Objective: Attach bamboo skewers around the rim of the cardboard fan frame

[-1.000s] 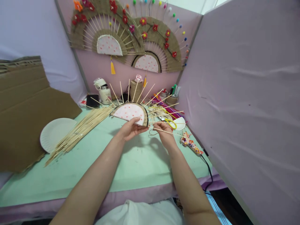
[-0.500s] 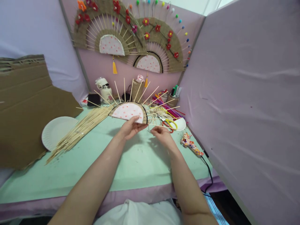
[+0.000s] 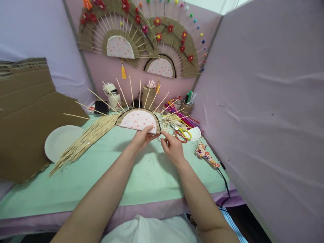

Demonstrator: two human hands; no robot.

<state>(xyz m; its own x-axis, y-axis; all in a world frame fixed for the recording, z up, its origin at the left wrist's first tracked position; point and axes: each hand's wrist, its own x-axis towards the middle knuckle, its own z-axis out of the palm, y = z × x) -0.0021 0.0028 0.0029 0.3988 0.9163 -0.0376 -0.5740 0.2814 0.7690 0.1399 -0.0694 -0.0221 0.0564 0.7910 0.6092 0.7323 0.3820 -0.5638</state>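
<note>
A half-round cardboard fan piece [image 3: 138, 120] is in my left hand [image 3: 142, 137], tilted up over the table. Its face is white with pink dots, and a black cord [image 3: 159, 125] runs along the curved edge. Thin wooden sticks [image 3: 131, 91] spread out from it like rays. My left thumb lies on the face near the lower right, with the fingers behind. My right hand [image 3: 173, 145] is at the right corner, index fingertip against the end of the black cord. Its thumb is apart from that finger, and the other fingers are curled.
A bundle of wooden sticks [image 3: 83, 143] overlaps a paper plate [image 3: 62, 143] at left, beside a large cardboard sheet [image 3: 30, 125]. Scissors [image 3: 186, 134] and a patterned glue gun [image 3: 206, 156] with a cable lie right. Two finished fans [image 3: 189, 44] hang behind.
The fan piece has turned a little, its left sticks now reaching farther left. My right hand has moved up and left to the corner, its index finger straightened from a pinch.
</note>
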